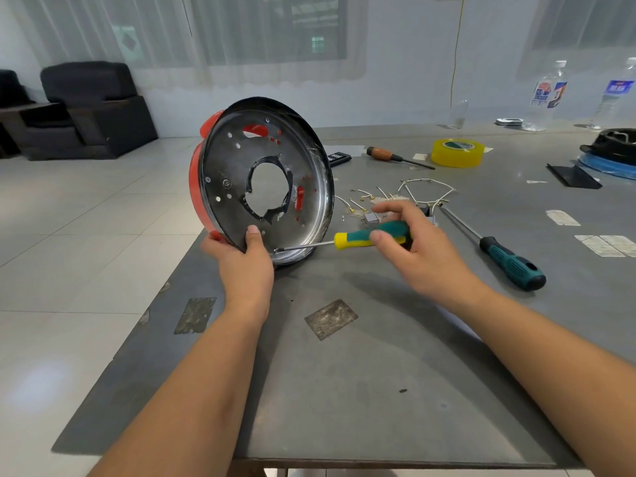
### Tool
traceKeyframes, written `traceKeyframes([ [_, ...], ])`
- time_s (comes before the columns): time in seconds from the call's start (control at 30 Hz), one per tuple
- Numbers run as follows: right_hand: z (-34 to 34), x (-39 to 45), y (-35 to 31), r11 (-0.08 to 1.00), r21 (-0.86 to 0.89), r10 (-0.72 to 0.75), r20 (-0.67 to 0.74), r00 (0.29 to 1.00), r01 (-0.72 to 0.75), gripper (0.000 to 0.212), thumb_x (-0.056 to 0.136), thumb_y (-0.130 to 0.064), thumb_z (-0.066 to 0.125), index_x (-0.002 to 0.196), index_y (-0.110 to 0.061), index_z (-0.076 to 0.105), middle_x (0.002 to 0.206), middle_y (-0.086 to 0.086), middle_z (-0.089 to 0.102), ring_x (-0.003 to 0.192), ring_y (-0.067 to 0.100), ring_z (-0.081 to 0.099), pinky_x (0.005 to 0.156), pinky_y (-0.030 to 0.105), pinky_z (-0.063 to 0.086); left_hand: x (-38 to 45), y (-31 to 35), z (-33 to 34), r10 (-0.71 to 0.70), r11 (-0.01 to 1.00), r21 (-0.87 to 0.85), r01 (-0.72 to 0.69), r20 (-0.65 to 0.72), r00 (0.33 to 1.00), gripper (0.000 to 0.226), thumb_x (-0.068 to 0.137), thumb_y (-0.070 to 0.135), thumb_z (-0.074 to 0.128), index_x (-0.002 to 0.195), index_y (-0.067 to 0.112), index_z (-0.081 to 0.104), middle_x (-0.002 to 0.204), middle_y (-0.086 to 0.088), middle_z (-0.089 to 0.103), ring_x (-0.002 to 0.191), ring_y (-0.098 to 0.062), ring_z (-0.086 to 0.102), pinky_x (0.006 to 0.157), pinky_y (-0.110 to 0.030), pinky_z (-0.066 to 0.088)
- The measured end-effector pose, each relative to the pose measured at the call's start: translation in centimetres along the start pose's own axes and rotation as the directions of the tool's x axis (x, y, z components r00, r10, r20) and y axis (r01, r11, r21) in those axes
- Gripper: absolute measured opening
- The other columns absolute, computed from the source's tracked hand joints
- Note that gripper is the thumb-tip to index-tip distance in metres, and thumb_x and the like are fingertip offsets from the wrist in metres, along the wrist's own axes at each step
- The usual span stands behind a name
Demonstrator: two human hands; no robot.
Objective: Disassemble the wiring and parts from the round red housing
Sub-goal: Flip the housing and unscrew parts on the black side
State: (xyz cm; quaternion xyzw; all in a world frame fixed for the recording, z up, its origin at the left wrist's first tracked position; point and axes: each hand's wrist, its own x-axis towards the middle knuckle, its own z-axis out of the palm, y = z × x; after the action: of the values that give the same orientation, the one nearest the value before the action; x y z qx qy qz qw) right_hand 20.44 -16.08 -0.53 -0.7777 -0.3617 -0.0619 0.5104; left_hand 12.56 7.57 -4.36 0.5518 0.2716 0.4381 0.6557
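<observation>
Standing on edge at near left corner of grey table (344, 390): round red housing (198, 180), metal inner face toward camera, ragged central hole. Left hand (241, 259) grips lower rim, thumb on inner face, fingers behind. Right hand (416, 249) loosely curled round green-yellow screwdriver (364, 237), thumb and fingers on handle; tip touching housing's lower inner rim. Behind right hand: loose white wires (426, 192) on table. Larger teal screwdriver (509, 261) at right; wooden-handled screwdriver (395, 157), yellow tape roll (457, 154) further back.
</observation>
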Motion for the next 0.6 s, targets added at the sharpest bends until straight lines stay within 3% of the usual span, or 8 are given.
traceKeyframes([
  [0.1, -0.2, -0.1, -0.1, 0.985, 0.170, -0.009, 0.046, 0.999, 0.001, 0.040, 0.090, -0.006, 0.071, 0.116, -0.034, 0.062, 0.105, -0.013, 0.066, 0.090, 0.004, 0.064, 0.079, 0.018, 0.051, 0.0, 0.0, 0.0, 0.002, 1.000, 0.005, -0.002, -0.004, 1.000, 0.032, 0.105, 0.027, 0.058, 0.123, 0.026, 0.031, 0.112, 0.016, 0.061, 0.105, -0.011, 0.065, 0.105, -0.056, 0.054],
  [0.2, 0.0, 0.0, 0.0, 0.996, 0.055, 0.072, 0.032, 0.997, -0.074, 0.020, 0.096, -0.039, 0.066, 0.116, -0.039, 0.061, 0.090, -0.013, 0.075, 0.077, 0.006, 0.072, 0.070, 0.016, 0.053, -0.1, 0.0, -0.1, 0.002, 1.000, -0.003, -0.002, 0.001, 1.000, 0.034, 0.104, 0.028, 0.059, 0.125, 0.026, 0.031, 0.111, 0.018, 0.060, 0.107, -0.011, 0.065, 0.105, -0.056, 0.054],
  [0.23, 0.1, 0.1, 0.1, 0.994, -0.002, 0.111, 0.022, 0.994, -0.111, 0.018, 0.099, -0.051, 0.056, 0.111, -0.038, 0.062, 0.081, -0.013, 0.075, 0.064, 0.008, 0.072, 0.061, 0.016, 0.051, -0.1, 0.0, 0.0, 0.004, 1.000, -0.003, -0.004, 0.003, 1.000, 0.035, 0.104, 0.028, 0.059, 0.125, 0.026, 0.031, 0.111, 0.018, 0.060, 0.107, -0.012, 0.065, 0.105, -0.056, 0.054],
  [0.3, 0.0, 0.3, 0.4, 0.986, -0.063, 0.155, 0.034, 0.987, -0.153, 0.029, 0.102, -0.055, 0.048, 0.099, -0.032, 0.066, 0.074, -0.010, 0.074, 0.053, 0.010, 0.067, 0.055, 0.021, 0.050, -0.1, 0.0, 0.0, 0.004, 1.000, -0.004, -0.004, 0.001, 1.000, 0.035, 0.104, 0.028, 0.059, 0.126, 0.026, 0.031, 0.112, 0.017, 0.061, 0.108, -0.013, 0.065, 0.106, -0.056, 0.054],
  [0.37, -0.4, 0.4, 0.7, 0.987, 0.028, 0.158, 0.072, 0.985, -0.160, 0.011, 0.099, -0.039, 0.063, 0.103, -0.031, 0.069, 0.085, -0.010, 0.074, 0.070, 0.011, 0.068, 0.067, 0.024, 0.054, 0.0, 0.0, 0.0, -0.003, 1.000, -0.006, 0.003, -0.001, 1.000, 0.035, 0.104, 0.028, 0.059, 0.125, 0.026, 0.032, 0.112, 0.015, 0.062, 0.107, -0.012, 0.066, 0.105, -0.056, 0.055],
  [0.43, -0.9, 0.6, 1.2, 0.987, 0.049, 0.143, 0.140, 0.980, -0.151, 0.029, 0.089, -0.016, 0.078, 0.111, -0.033, 0.069, 0.106, -0.012, 0.069, 0.092, 0.009, 0.066, 0.083, 0.018, 0.052, -0.1, 0.0, 0.0, -0.008, 1.000, -0.012, 0.008, 0.002, 1.000, 0.035, 0.103, 0.029, 0.059, 0.125, 0.026, 0.032, 0.112, 0.015, 0.062, 0.107, -0.012, 0.066, 0.105, -0.056, 0.055],
  [0.5, -1.0, 0.6, 1.2, 0.990, -0.013, 0.142, 0.195, 0.970, -0.142, 0.043, 0.082, -0.003, 0.081, 0.109, -0.034, 0.068, 0.113, -0.008, 0.067, 0.096, 0.003, 0.063, 0.085, 0.015, 0.047, -0.2, 0.0, 0.0, -0.005, 1.000, -0.012, 0.005, 0.008, 1.000, 0.036, 0.102, 0.029, 0.060, 0.125, 0.025, 0.033, 0.114, 0.014, 0.062, 0.110, -0.014, 0.066, 0.105, -0.055, 0.055],
  [0.6, -0.6, 0.5, 1.2, 0.991, -0.093, 0.115, 0.231, 0.966, -0.096, 0.045, 0.081, -0.004, 0.082, 0.104, -0.042, 0.070, 0.113, -0.011, 0.064, 0.097, -0.008, 0.057, 0.080, 0.005, 0.038, -0.2, 0.2, 0.0, -0.010, 1.000, -0.014, 0.011, 0.012, 1.000, 0.035, 0.104, 0.027, 0.060, 0.127, 0.025, 0.033, 0.115, 0.014, 0.061, 0.112, -0.016, 0.065, 0.106, -0.055, 0.054],
])
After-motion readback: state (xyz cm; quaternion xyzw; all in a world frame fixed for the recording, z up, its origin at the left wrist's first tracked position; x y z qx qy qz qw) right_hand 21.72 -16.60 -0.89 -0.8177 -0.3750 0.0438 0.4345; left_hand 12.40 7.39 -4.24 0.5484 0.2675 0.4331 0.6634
